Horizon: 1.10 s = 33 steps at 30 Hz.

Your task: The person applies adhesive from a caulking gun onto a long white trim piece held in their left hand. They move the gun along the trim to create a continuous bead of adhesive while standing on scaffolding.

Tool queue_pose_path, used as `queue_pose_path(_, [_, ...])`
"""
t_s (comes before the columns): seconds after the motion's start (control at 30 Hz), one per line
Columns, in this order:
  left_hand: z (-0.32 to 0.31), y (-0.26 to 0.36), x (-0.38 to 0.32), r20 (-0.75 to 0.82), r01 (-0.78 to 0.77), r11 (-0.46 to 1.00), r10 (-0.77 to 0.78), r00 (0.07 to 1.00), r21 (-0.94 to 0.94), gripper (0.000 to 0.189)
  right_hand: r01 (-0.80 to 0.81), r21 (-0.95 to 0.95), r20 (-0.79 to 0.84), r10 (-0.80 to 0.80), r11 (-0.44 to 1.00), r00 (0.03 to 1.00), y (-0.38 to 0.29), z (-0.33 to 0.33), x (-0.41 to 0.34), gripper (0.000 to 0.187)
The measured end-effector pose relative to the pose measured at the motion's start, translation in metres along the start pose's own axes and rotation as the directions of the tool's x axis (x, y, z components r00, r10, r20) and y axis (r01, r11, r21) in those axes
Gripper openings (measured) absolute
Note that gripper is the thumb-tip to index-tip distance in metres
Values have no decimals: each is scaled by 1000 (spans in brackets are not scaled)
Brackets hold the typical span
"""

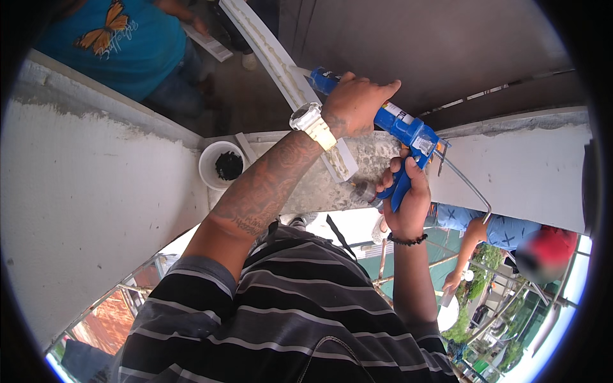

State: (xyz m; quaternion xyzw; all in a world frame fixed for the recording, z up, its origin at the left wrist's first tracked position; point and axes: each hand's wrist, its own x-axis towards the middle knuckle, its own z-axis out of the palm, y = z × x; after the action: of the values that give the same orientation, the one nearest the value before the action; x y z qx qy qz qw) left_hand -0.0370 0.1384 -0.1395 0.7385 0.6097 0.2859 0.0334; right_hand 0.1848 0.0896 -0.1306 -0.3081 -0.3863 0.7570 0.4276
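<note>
A blue caulking gun (416, 131) lies across both my hands. My left hand (352, 105), with a watch on its wrist, is wrapped around the cartridge barrel near the front. My right hand (409, 201) grips the handle and trigger at the rear, and the bent plunger rod sticks out behind. The pale nozzle (300, 71) reaches over a long white strip (350, 167); whether its tip touches cannot be told. Uneven beads of yellowish paste (261, 40) run along the strip. My left wrist covers part of the strip, whose near end lies over a concrete ledge (306, 201).
A white bucket (207, 165) with black material stands left on the ledge. A power tool (366, 190) is partly hidden beside my right hand. White walls (96, 182) flank me. One person (143, 62) is beyond the ledge; another (479, 230) is among scaffolding (503, 306) at right, holding a flat blade.
</note>
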Motion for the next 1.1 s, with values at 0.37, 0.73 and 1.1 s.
queue_pose_path(0.37, [4, 23, -9, 68, 63, 986, -54, 996, -152, 97, -20, -81, -56, 16, 997, 998, -20, 4, -26, 25])
queue_pose_path(0.73, [-44, 17, -7, -228, 27, 991, -56, 972, -130, 104, 110, -108, 77, -102, 988, 992, -38, 43, -15, 30])
queue_pose_path(1.1, [-46, -30, -15, -222, 110, 980, -145, 964, -165, 102, 97, -214, 119, -72, 972, 990, -14, 61, 28, 27])
